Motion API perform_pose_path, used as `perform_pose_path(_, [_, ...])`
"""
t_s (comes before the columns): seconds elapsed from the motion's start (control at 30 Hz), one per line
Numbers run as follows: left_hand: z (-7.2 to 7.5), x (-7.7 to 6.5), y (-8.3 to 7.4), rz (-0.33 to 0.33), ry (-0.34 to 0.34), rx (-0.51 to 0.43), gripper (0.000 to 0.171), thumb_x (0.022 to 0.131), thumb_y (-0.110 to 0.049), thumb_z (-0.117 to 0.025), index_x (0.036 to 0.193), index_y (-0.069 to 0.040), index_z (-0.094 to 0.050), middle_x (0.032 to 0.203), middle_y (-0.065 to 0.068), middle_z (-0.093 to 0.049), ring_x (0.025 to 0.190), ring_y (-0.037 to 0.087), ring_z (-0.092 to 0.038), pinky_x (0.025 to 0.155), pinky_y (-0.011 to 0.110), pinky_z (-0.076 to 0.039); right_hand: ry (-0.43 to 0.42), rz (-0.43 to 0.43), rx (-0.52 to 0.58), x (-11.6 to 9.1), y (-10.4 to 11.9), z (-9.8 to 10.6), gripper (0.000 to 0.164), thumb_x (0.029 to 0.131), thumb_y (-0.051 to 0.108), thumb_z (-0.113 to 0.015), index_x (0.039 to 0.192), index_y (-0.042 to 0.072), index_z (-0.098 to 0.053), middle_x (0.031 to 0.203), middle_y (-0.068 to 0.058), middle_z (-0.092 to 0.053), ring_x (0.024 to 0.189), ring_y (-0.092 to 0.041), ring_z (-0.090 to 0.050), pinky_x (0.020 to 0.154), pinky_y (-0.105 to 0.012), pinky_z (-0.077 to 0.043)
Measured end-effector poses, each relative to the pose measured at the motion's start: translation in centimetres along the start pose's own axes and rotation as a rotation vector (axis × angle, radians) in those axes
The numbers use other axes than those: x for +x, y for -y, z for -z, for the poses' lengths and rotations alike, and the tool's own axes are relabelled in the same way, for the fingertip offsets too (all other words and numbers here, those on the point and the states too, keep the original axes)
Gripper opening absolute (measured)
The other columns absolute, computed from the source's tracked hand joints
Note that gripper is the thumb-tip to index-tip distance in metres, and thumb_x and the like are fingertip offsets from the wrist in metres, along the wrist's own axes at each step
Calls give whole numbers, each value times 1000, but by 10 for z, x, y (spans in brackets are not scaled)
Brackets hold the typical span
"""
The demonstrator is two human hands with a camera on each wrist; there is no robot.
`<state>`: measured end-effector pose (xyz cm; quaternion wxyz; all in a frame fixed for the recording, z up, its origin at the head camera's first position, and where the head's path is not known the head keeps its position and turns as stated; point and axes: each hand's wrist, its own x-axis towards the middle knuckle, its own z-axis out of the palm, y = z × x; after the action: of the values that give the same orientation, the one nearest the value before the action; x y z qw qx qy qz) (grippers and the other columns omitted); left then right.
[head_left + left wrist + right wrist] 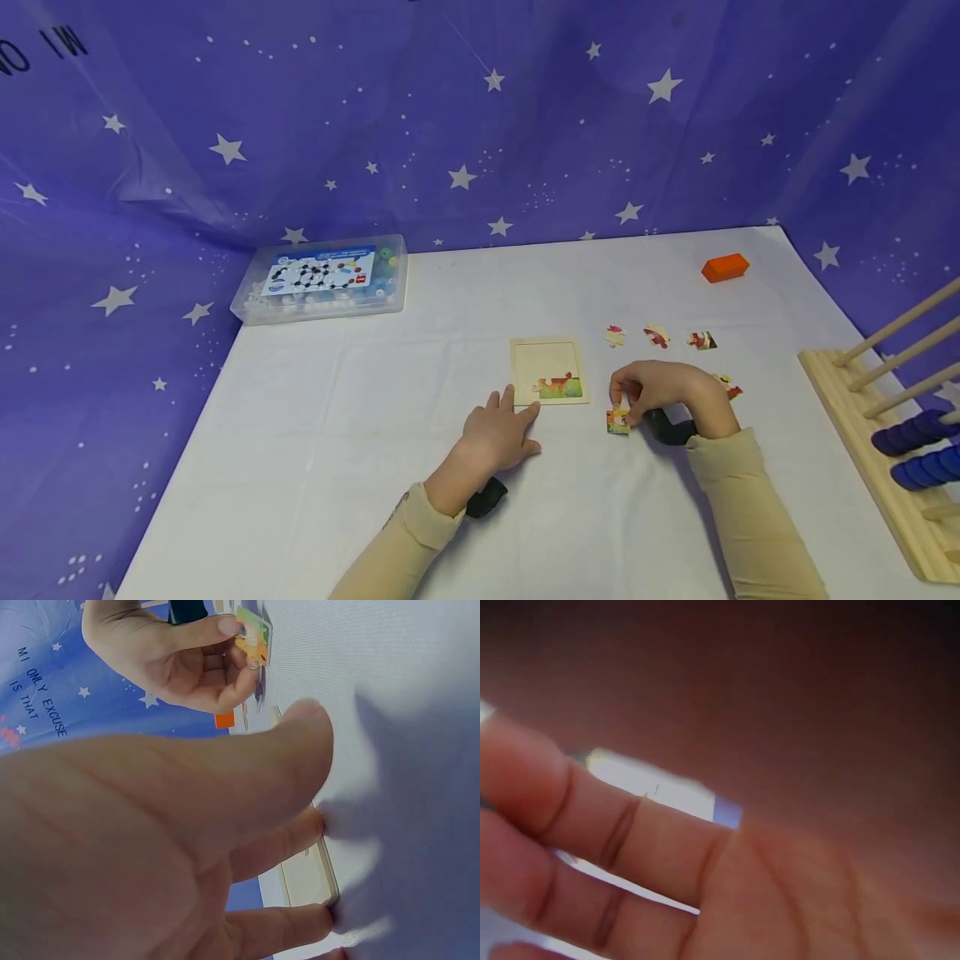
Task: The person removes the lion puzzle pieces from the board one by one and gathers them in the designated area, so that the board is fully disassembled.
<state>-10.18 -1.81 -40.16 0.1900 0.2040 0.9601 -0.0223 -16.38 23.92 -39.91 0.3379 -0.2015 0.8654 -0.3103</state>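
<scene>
A square wooden puzzle tray (531, 360) lies on the white table, with a joined picture section (562, 386) of brown and green in its lower right corner. My left hand (497, 435) is spread flat, its fingertips at the tray's near edge; the left wrist view shows the fingers extended against that edge. To the right of the tray, my right hand (663, 387) pinches a colourful puzzle piece (618, 422) between thumb and fingers. In the left wrist view the same puzzle piece (253, 639) is tilted up. The right wrist view is mostly filled by the palm and fingers.
Loose puzzle pieces (656, 336) lie beyond the right hand, one partly hidden by it. An orange block (725, 267) sits at the back right. A wooden bead frame (840, 417) stands along the right edge, and a clear plastic box (322, 279) at the back left.
</scene>
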Motion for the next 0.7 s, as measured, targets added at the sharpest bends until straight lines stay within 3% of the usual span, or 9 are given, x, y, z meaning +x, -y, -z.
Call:
perform_pose_path(0.37, [-1, 0, -1, -9, -10, 1, 58, 85, -50, -54, 137, -28, -41, 142, 15, -31, 127, 29, -33, 90, 40, -39, -50, -36, -86, -2, 9, -8, 23, 67, 5, -76, 81, 8, -58, 66, -1, -47, 61, -14, -43, 57, -29, -35])
perform_pose_path(0.53, [0, 0, -1, -10, -8, 7, 59, 85, -50, -54, 138, -28, -41, 142, 15, -30, 127, 30, -32, 90, 40, -39, -177, 94, -156, 3, 8, -16, 16, 78, 13, -71, 89, 9, -61, 67, 3, -50, 60, -12, -44, 56, -28, -37])
perform_pose_path(0.7, [1, 0, -1, -5, -8, 16, 59, 85, -51, -53, 138, -28, -41, 142, 15, -31, 127, 30, -33, 90, 40, -39, -339, 225, -227, 20, 14, -26, 31, 81, 17, -69, 108, 5, -58, 81, 0, -53, 70, -15, -49, 65, -32, -42])
